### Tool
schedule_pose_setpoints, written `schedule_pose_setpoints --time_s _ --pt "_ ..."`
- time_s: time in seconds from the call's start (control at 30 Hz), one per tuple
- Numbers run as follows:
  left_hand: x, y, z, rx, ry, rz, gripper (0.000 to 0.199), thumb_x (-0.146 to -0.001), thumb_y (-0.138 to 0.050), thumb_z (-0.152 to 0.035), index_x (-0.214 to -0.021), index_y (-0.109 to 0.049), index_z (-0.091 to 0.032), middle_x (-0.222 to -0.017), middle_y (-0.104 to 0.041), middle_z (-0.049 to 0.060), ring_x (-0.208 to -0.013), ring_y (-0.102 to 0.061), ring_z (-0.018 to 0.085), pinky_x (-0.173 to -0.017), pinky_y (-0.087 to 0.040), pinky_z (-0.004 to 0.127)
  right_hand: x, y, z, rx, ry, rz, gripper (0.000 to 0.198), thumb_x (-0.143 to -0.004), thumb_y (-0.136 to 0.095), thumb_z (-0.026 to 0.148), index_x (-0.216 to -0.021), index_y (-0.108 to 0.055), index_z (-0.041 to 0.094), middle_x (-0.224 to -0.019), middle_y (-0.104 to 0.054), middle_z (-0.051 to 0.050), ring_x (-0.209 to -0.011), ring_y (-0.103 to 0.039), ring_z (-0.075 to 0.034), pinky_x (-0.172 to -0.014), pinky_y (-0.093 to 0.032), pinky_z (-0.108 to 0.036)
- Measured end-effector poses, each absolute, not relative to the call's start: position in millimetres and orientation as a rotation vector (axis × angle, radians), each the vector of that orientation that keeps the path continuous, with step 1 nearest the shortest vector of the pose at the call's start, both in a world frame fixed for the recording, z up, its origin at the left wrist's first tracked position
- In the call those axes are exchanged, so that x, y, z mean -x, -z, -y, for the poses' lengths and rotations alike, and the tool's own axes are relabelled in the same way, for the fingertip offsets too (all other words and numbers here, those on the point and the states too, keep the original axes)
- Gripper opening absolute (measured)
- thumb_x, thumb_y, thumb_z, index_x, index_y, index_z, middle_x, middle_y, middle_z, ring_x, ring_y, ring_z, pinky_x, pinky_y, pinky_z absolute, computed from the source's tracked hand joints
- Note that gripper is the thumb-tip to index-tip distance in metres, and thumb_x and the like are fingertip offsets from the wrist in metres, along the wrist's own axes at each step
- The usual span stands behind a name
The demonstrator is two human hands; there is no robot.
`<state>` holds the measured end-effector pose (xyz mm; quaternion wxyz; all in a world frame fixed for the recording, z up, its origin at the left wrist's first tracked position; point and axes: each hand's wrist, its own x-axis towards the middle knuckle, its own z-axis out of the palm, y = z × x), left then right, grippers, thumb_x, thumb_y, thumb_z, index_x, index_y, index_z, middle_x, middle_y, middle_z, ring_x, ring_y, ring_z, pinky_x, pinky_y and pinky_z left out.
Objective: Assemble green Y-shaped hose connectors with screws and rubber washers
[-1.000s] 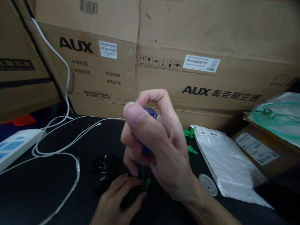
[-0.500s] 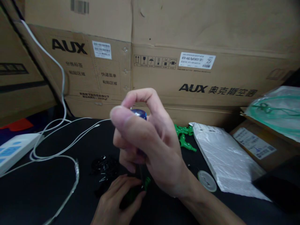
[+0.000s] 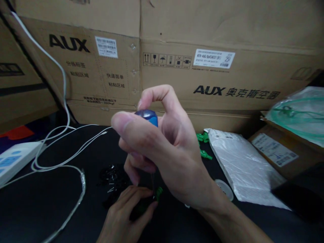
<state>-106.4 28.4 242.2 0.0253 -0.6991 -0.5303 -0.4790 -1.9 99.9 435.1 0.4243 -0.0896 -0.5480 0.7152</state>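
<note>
Mid-job, I judge: screwdriver [image 3: 149, 117] down at the green piece [image 3: 159, 193]!
My right hand [image 3: 168, 145] grips the blue handle; just below, my left hand [image 3: 126, 207] pinches the piece; how much is done, I can't tell. Other green parts [image 3: 203, 137] lie beyond the right hand; farther right, a clear bag [image 3: 301, 111] holds green loops, a white pouch [image 3: 243, 168] hides any contents.

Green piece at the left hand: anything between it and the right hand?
Only the blue-handled tool the right hand grips: its thin shaft points down to the left hand, beside the green piece. Nothing else visible intervenes; contact unclear.
</note>
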Motion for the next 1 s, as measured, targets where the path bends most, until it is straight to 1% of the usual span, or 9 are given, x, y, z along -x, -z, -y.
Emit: schedule_pose_setpoints --time_s 0.07,0.17,0.3,0.43,0.57,0.67,0.8,0.9,1.0 --pt "106.0 -244.0 -28.8 2.165 1.453 1.634 0.015 -0.100 -0.061 -0.041 -0.099 -0.070 -0.029 -0.088 -0.080 -0.004 -0.082 -0.080 0.018 -0.078 -0.068 0.029 -0.4 -434.5 -102.6 0.178 -1.818 1.394 0.010 -0.094 -0.050 0.031 -0.085 -0.047 0.026 -0.056 -0.037 0.009 -0.043 -0.027 -0.009 -0.041 -0.031 -0.020" --pt "106.4 -244.7 -29.6 2.182 1.415 1.624 0.015 -0.098 -0.063 -0.041 -0.101 -0.070 -0.028 -0.094 -0.081 -0.002 -0.084 -0.080 0.018 -0.075 -0.068 0.028 -3.0 -433.9 -107.8 0.098 -1.828 1.423 0.025 -0.097 -0.037 0.026 -0.081 -0.056 0.022 -0.067 -0.043 0.004 -0.052 -0.037 -0.011 -0.052 -0.041 -0.026" --pt "106.7 -244.7 -30.3 2.149 1.468 1.609 0.014 -0.096 -0.066 -0.041 -0.097 -0.071 -0.028 -0.084 -0.080 -0.004 -0.075 -0.080 0.018 -0.077 -0.068 0.028 -0.8 -437.1 -105.8 0.222 -1.722 1.441 0.015 -0.089 -0.056 0.018 -0.081 -0.045 0.023 -0.071 -0.057 0.005 -0.056 -0.053 -0.011 -0.057 -0.046 -0.024" --pt "106.6 -245.3 -28.9 2.177 1.500 1.655 0.008 -0.094 -0.070 -0.036 -0.098 -0.071 -0.029 -0.086 -0.080 -0.004 -0.075 -0.079 0.018 -0.083 -0.067 0.031 3.1 -437.5 -100.7 0.263 -1.729 1.395 0.042 -0.085 -0.072 0.034 -0.084 -0.031 0.028 -0.056 -0.049 0.013 -0.041 -0.040 -0.008 -0.042 -0.036 -0.018" --pt "106.5 -243.2 -26.7 2.202 1.493 1.685 0.010 -0.092 -0.073 -0.032 -0.102 -0.070 -0.030 -0.093 -0.080 -0.003 -0.085 -0.079 0.020 -0.085 -0.067 0.032 -1.5 -435.5 -106.4 0.197 -1.744 1.423 0.011 -0.094 -0.049 0.026 -0.084 -0.045 0.026 -0.054 -0.039 0.010 -0.042 -0.029 -0.009 -0.041 -0.032 -0.020" --pt "104.8 -242.9 -25.6 2.232 1.507 1.721 0.014 -0.090 -0.074 -0.025 -0.103 -0.070 -0.028 -0.096 -0.080 -0.003 -0.088 -0.078 0.019 -0.091 -0.066 0.037 -6.5 -437.8 -111.5 0.183 -1.722 1.493 0.024 -0.095 -0.042 0.026 -0.074 -0.054 0.023 -0.062 -0.046 0.004 -0.048 -0.041 -0.012 -0.049 -0.043 -0.027" --pt "101.8 -245.6 -24.1 2.255 1.530 1.826 0.018 -0.087 -0.077 -0.018 -0.102 -0.070 -0.026 -0.095 -0.079 -0.002 -0.089 -0.077 0.020 -0.096 -0.063 0.042 -5.6 -442.0 -110.4 0.286 -1.576 1.487 0.032 -0.087 -0.067 0.039 -0.072 -0.043 0.023 -0.066 -0.061 0.004 -0.057 -0.058 -0.013 -0.060 -0.051 -0.028" --pt "101.0 -247.6 -22.7 2.278 1.542 1.878 0.020 -0.086 -0.079 -0.017 -0.102 -0.071 -0.025 -0.096 -0.078 -0.001 -0.092 -0.075 0.020 -0.096 -0.062 0.042 -3.2 -441.7 -107.7 0.298 -1.584 1.483 0.045 -0.089 -0.065 0.052 -0.077 -0.030 0.026 -0.055 -0.058 0.010 -0.041 -0.051 -0.012 -0.044 -0.045 -0.026" --pt "101.2 -249.6 -21.2 2.303 1.543 1.886 0.019 -0.087 -0.078 -0.017 -0.103 -0.070 -0.024 -0.096 -0.078 0.000 -0.092 -0.075 0.020 -0.098 -0.061 0.042 -2.3 -438.8 -107.8 0.299 -1.549 1.478 0.047 -0.089 -0.066 0.058 -0.079 -0.033 0.027 -0.047 -0.044 0.014 -0.034 -0.036 -0.008 -0.033 -0.038 -0.022"
